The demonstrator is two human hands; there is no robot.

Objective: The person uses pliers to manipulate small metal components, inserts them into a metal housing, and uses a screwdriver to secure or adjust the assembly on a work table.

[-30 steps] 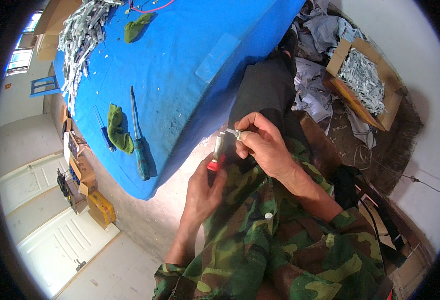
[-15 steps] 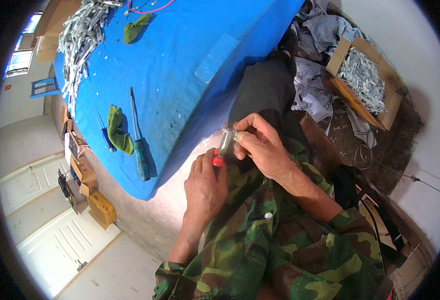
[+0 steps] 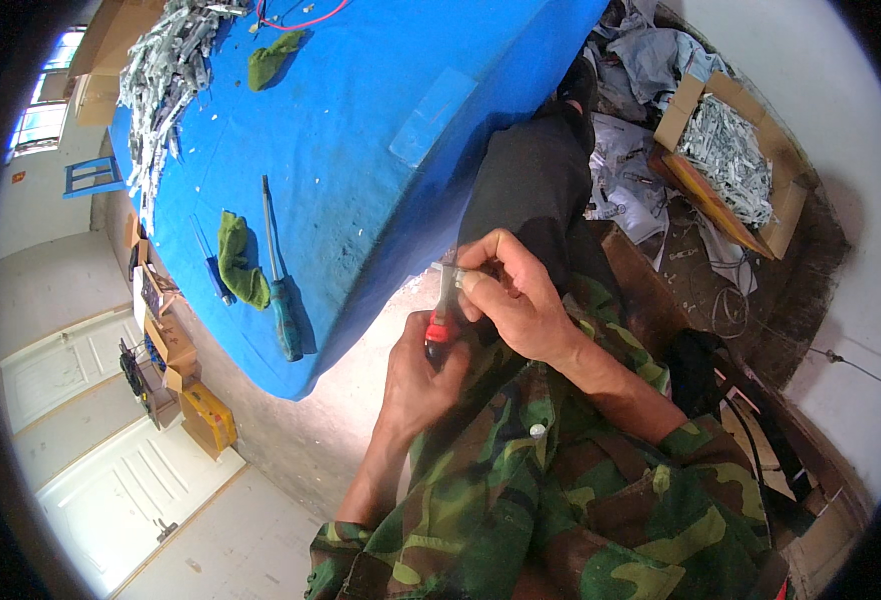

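Over my lap, just off the table's near corner, my left hand [image 3: 416, 388] is closed around a tool with a red and black handle [image 3: 441, 332] and a flat metal blade. The blade points away from me. Pinched between the thumb and fingers of my right hand [image 3: 523, 308] is a small whitish-silver piece [image 3: 447, 271], which meets the blade's tip. My fingers cover part of that piece, so its full shape is hidden. On the blue-covered table [image 3: 351, 110] lie a teal-handled screwdriver [image 3: 285, 322], a smaller blue-handled screwdriver [image 3: 219, 284] and a crumpled green cloth [image 3: 235, 258].
A heap of silvery strips [image 3: 166, 85] covers the table's far left. Another green cloth [image 3: 274, 60] lies near a pink wire [image 3: 316, 18]. At right, an open cardboard box [image 3: 684, 100] holds more strips beside crumpled bags [image 3: 653, 62]. Several boxes [image 3: 207, 415] line the left wall.
My left hand has turned, exposing more of the red and black handle, and the tool stands more upright. My right hand has shifted slightly left with the small piece.
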